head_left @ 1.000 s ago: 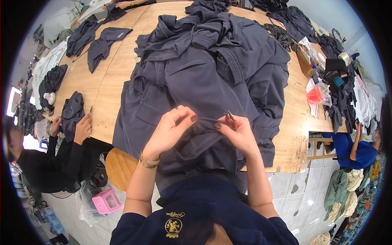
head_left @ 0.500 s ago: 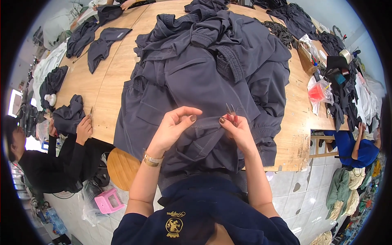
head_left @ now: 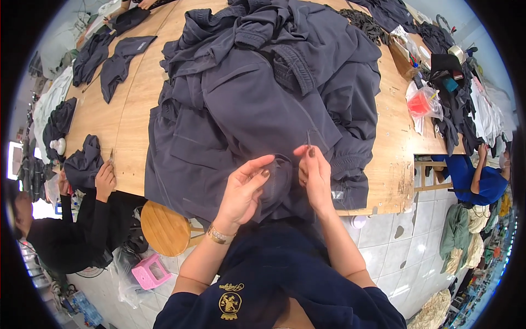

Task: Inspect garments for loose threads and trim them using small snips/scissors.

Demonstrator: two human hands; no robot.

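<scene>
Grey cloth fills the middle of the view: a heap of garments lies piled on the wooden counter, and its near edge hangs over toward the person. The left hand has its fingers closed on a bunched fold of the grey garment at that edge, thumb on top. The right hand, just beside it, has its fingers pinched together on a thin metal tool that stands upright above the cloth; what kind of tool cannot be told. A gold bracelet sits on the left wrist. To the left, another person's hand holds a darker piece of cloth at the counter's edge, above a round wooden stool and a small pink stool. A red plastic bag lies on the counter at the far right.
</scene>
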